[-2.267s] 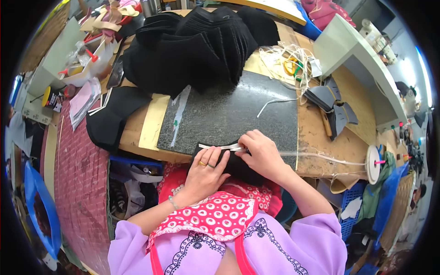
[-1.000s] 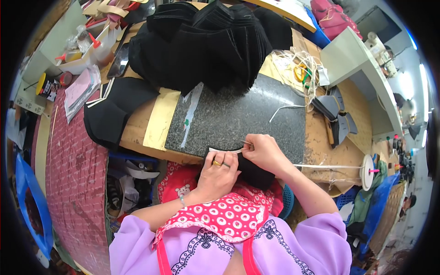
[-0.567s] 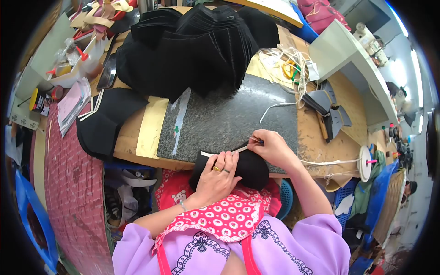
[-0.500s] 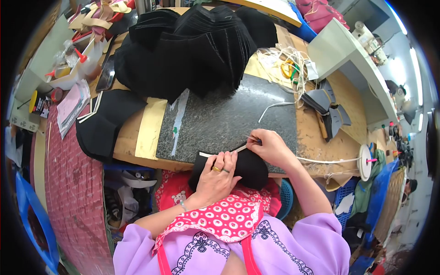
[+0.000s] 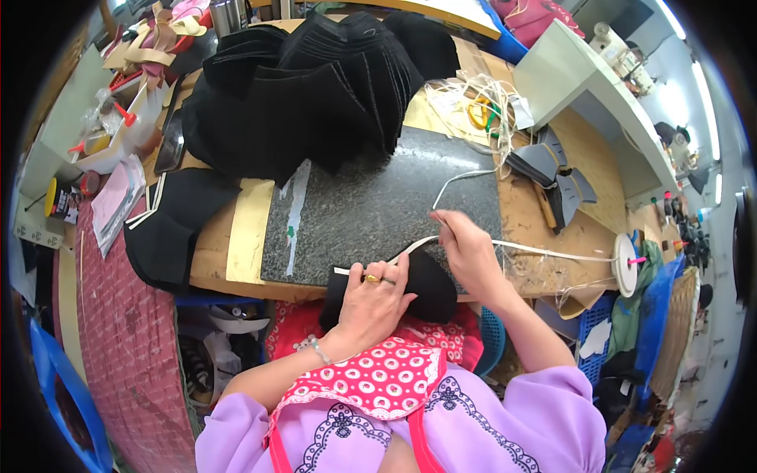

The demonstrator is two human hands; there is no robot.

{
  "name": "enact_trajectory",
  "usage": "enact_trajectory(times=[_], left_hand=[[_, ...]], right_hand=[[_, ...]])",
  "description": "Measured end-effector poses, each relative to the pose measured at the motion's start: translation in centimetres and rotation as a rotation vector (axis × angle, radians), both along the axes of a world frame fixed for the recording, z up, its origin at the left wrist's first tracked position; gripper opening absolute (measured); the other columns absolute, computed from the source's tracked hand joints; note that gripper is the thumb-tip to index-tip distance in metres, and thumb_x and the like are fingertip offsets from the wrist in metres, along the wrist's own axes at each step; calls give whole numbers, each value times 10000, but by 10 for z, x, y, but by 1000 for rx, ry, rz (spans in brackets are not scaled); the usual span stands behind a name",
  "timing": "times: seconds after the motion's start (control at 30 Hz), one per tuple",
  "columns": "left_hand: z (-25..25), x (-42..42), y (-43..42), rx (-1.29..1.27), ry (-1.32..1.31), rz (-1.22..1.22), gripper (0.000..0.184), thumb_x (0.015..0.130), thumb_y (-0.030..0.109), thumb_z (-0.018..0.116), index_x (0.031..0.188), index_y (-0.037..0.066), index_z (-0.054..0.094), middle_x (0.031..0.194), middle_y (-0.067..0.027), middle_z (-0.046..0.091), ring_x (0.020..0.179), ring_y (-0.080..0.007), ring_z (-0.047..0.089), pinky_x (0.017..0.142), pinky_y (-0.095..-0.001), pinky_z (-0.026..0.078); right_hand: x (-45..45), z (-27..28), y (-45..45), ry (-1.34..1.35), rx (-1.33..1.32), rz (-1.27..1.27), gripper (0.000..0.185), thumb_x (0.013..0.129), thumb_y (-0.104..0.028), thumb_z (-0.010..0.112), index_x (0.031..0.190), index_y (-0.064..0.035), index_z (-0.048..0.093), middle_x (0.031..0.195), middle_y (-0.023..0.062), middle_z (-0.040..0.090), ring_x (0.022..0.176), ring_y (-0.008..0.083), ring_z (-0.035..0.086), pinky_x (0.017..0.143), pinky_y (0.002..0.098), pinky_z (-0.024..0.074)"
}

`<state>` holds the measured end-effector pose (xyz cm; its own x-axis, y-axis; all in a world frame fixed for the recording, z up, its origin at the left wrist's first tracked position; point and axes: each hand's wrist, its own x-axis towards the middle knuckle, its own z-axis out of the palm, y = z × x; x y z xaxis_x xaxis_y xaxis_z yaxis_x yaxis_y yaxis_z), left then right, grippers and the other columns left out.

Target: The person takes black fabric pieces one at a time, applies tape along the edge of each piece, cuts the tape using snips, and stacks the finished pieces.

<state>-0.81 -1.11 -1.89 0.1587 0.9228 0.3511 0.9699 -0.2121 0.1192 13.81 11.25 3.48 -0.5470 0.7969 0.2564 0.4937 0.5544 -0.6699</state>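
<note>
A black fabric piece (image 5: 432,290) lies at the front edge of the dark stone slab (image 5: 371,213), partly over the lap. My left hand (image 5: 374,298) lies on it, fingers spread little and pressing down at its upper edge. A narrow white tape (image 5: 544,251) runs from the white spool (image 5: 625,265) to my right hand and on along the fabric's edge under my left fingers. Above the slab's front part, my right hand (image 5: 465,251) is closed in a pinch, raised off the fabric. What its fingertips hold is too small to name.
Stacked black pieces (image 5: 315,102) cover the back of the table. More black pieces (image 5: 177,229) lie at the left. Tangled white cord (image 5: 473,106) with yellow-handled scissors (image 5: 478,113), grey cut pieces (image 5: 576,197) and a wooden handle (image 5: 546,206) lie at the right.
My right hand has lifted up and away from the fabric's edge, and the tape there now arches loose between the hands. My left hand still presses the fabric. The view has shifted slightly.
</note>
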Motion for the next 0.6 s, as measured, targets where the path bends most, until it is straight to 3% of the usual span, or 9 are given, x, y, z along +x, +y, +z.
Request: enact_trajectory(times=[0.03,0.07,0.13,0.2,0.27,0.6], left_hand=[[3,2,3,-9,-27,-9,644,832,383,637,1289,-44,483,1004,-89,519,966,-219,462,849,-389,356],[4,2,5,-17,-52,-20,638,827,384,641,1279,-41,494,970,-73,531,947,-212,466,831,-384,358],[5,3,8,-9,-45,-24,626,824,384,644,1265,-38,505,951,-66,538,930,-208,471,818,-380,358],[6,4,11,0,-42,-27,615,821,383,647,1251,-36,516,932,-58,544,914,-205,475,806,-377,359],[7,4,10,-10,-56,-27,601,815,381,653,1235,-30,531,939,-60,550,903,-199,479,796,-374,362],[7,3,10,34,-94,-33,589,801,348,669,1242,-19,535,901,-70,538,849,-226,488,752,-382,370]], right_hand=[[6,-4,-7,-35,29,11,177,945,-164,538,993,6,556,894,223,638,812,415,620,702,448,490],[8,-2,-15,-35,28,8,177,945,-164,538,993,6,556,894,223,638,812,415,620,702,448,490],[13,7,-27,-396,-108,-52,254,946,-227,543,1063,-3,516,862,245,642,826,427,625,698,457,493],[17,-4,-26,-435,-87,-55,292,944,-272,544,1064,-13,482,813,234,642,783,424,628,665,463,496],[14,-15,-26,-509,4,-108,250,933,-255,560,969,-19,486,766,206,634,715,402,629,609,468,488],[2,-24,-23,-366,119,-130,222,891,-217,623,885,-32,502,737,173,627,649,379,622,558,462,476]])
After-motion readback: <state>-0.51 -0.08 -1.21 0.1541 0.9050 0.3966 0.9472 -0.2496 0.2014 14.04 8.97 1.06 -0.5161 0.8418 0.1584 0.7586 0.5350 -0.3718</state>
